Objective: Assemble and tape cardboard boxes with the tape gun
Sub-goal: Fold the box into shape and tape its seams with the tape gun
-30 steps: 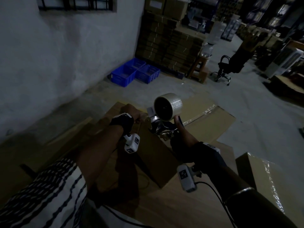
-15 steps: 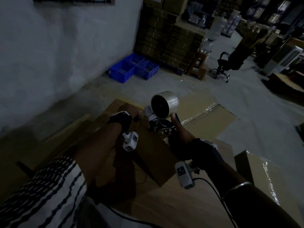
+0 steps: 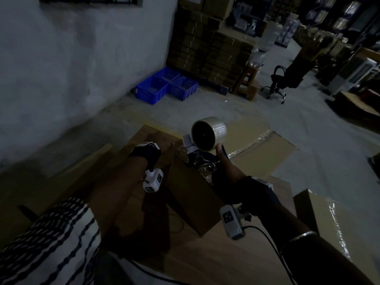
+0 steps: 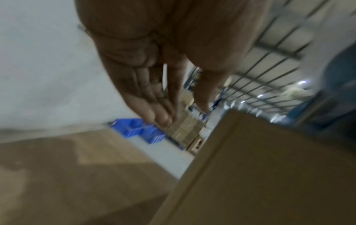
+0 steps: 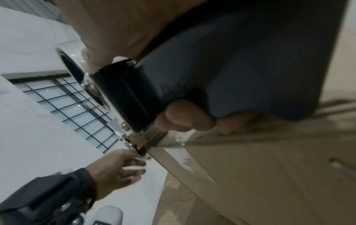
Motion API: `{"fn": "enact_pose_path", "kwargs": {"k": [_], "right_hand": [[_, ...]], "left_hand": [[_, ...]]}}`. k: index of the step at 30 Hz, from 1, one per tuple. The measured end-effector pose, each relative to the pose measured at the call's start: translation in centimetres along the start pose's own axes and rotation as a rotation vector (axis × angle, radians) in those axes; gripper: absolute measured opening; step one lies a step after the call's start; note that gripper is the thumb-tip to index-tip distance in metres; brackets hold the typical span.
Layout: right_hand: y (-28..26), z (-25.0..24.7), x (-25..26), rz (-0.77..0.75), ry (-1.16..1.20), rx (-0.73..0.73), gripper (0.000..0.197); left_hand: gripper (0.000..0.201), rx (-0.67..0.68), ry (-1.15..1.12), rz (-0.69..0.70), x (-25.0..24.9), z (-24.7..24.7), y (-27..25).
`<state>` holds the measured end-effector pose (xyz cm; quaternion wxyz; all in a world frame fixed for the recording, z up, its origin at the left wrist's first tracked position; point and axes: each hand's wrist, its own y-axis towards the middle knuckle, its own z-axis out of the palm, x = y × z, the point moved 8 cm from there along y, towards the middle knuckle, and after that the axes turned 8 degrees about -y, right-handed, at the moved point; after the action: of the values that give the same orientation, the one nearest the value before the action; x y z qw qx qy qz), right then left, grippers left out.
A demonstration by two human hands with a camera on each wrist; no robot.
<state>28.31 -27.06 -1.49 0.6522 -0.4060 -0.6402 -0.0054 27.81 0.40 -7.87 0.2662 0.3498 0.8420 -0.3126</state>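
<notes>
My right hand (image 3: 224, 167) grips the black handle of the tape gun (image 5: 133, 97), with its thumb up against the clear tape roll (image 3: 208, 133). The gun's nose sits on the far top edge of the upright cardboard box (image 3: 185, 194), where shiny clear tape (image 5: 173, 140) lies on the cardboard. In the right wrist view my left hand (image 5: 119, 167) hovers just beside the gun's nose. The left wrist view shows the left fingers (image 4: 154, 103) straight and holding nothing, alongside the box's edge (image 4: 269, 175).
Flattened cardboard sheets (image 3: 259, 145) lie on the floor beyond the box. A taped box (image 3: 333, 223) stands at the right. Blue crates (image 3: 164, 87), stacked cartons (image 3: 209, 50) and an office chair (image 3: 287, 79) are farther back. A wall runs along the left.
Both hands and the tape gun stay at much the same place on the box's far edge. The left hand sits slightly lower behind that edge.
</notes>
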Motion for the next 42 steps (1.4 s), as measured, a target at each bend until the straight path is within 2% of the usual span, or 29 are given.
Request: {"fn": "enact_pose_path", "kwargs": {"k": [1, 3, 6, 9, 10, 13, 14, 16, 17, 20, 23, 26, 29, 31, 33, 38, 42], "right_hand": [[0.1, -0.1, -0.1, -0.002, 0.009, -0.012, 0.079], [0.2, 0.0, -0.1, -0.011, 0.04, -0.003, 0.076], [0.0, 0.1, 0.0, -0.007, 0.044, 0.002, 0.068], [0.1, 0.0, -0.2, -0.006, 0.039, -0.019, 0.084], [-0.1, 0.1, 0.0, -0.009, 0.034, -0.024, 0.083], [-0.5, 0.2, -0.1, 0.021, 0.038, -0.027, 0.07], [-0.6, 0.1, -0.1, 0.018, 0.056, -0.036, 0.074], [-0.7, -0.4, -0.3, -0.001, 0.081, -0.068, 0.097], [-0.9, -0.7, -0.4, 0.006, 0.099, -0.087, 0.101], [-2.6, -0.8, -1.0, 0.051, 0.145, -0.049, 0.078], [-3.7, -1.1, -1.7, 0.118, 0.177, -0.085, 0.078], [-3.9, -1.2, -1.7, 0.094, 0.149, -0.132, 0.098], [-5.8, -1.8, -2.2, 0.154, 0.052, -0.13, 0.093], [-7.9, -2.0, -2.6, 0.21, -0.004, -0.107, 0.097], [-9.4, -2.4, -3.2, 0.24, -0.018, -0.105, 0.09], [-9.9, -2.8, -4.7, 0.258, 0.0, -0.144, 0.081], [-9.3, -3.0, -5.4, 0.283, -0.025, -0.16, 0.107]], "left_hand": [[0.013, -0.04, -0.08, 0.057, -0.1, 0.2, 1.9], [0.025, -0.028, -0.156, 0.11, -3.0, -0.5, -1.0], [0.028, 0.028, -0.094, 0.09, -4.1, 0.2, -2.0], [0.032, -0.003, -0.057, 0.1, -4.5, -0.2, -3.4], [0.031, -0.017, -0.044, 0.097, -4.3, -0.1, -3.3], [0.031, -0.051, -0.045, 0.121, -4.3, -0.4, -3.6], [0.032, -0.058, -0.047, 0.13, -4.5, -0.5, -4.0], [0.034, -0.068, -0.009, 0.157, -5.0, -0.7, -4.8], [0.034, -0.059, 0.01, 0.164, -5.2, -0.6, -5.0], [0.03, -0.054, -0.019, 0.19, -5.5, -0.8, -5.5], [0.027, -0.046, -0.055, 0.203, -5.9, -0.8, -6.3], [0.03, -0.076, -0.088, 0.21, -5.6, -0.8, -6.4], [0.03, -0.094, -0.098, 0.207, -5.4, -0.7, -6.2], [0.039, -0.117, -0.084, 0.209, -5.3, -0.4, -6.1], [0.047, -0.144, -0.069, 0.213, -5.3, -0.4, -6.4], [0.036, -0.142, -0.096, 0.237, -5.6, -0.4, -6.9], [0.032, -0.099, -0.105, 0.302, -4.9, 0.0, -7.7]]}}
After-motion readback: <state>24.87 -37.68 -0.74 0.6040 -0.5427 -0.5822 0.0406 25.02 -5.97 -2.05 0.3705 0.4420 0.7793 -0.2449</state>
